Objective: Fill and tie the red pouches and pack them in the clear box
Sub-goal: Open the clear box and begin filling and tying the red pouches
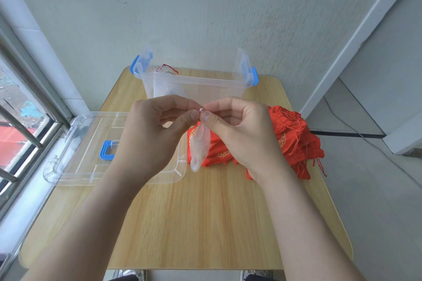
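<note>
Hands: left hand [150, 131] and right hand [243, 131] together, pinching top of the bag [200, 146].
Tie: tiny red speck, probably string [201, 110]; one slip, it loosens.
Drop: bag falls.

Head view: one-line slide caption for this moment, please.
The left hand and right hand pinch a small translucent bag near the red pouches; clear box open behind, lid at left.

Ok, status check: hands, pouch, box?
Both pinching: left hand and right hand hold the sheer pouch by its top. Pile of red pouches at right. Behind, clear box open, lid off at left; nothing in the way.
</note>
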Tool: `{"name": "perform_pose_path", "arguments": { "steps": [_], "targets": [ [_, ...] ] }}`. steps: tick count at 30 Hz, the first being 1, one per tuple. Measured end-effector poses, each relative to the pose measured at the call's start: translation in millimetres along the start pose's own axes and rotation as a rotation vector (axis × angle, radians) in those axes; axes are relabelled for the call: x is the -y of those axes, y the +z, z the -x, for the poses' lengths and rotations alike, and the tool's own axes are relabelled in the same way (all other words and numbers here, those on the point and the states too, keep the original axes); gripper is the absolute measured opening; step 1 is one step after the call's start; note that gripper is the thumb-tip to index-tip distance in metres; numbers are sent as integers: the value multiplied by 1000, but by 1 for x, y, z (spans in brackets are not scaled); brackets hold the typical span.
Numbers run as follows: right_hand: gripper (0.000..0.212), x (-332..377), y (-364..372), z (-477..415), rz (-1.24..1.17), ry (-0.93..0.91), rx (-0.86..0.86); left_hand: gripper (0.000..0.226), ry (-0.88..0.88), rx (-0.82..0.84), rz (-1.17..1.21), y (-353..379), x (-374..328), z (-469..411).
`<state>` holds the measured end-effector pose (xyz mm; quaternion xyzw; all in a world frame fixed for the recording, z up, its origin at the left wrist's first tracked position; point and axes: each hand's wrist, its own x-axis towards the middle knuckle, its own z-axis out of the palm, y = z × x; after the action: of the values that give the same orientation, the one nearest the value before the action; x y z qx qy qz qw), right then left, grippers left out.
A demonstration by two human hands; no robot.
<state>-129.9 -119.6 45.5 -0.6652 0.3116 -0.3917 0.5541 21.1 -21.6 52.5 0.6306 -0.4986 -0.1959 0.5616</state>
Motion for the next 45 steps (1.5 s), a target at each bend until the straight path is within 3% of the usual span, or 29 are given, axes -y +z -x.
{"name": "perform_pose_path", "arguments": {
  "steps": [6, 24, 35, 40, 45],
  "targets": [
    [8, 0, 3, -1, 72, -89, 0, 21, -25, 21, 50, -1, -4, 1],
    [9, 2, 4, 3, 65, -191, 65, 12, -98, 112, 89, -4, -4, 1],
    [12, 6, 9, 4, -25, -109, 235, 25, -291, 54, 403, -1, -3, -3],
    [34, 2, 13, 6, -61, -31, 214, 19, -277, 96, 417, -3, -1, -2],
    [19, -1, 14, 5, 37, -27, 173, 23, -286, 66, 410, -4, 0, -2]
  ]
}}
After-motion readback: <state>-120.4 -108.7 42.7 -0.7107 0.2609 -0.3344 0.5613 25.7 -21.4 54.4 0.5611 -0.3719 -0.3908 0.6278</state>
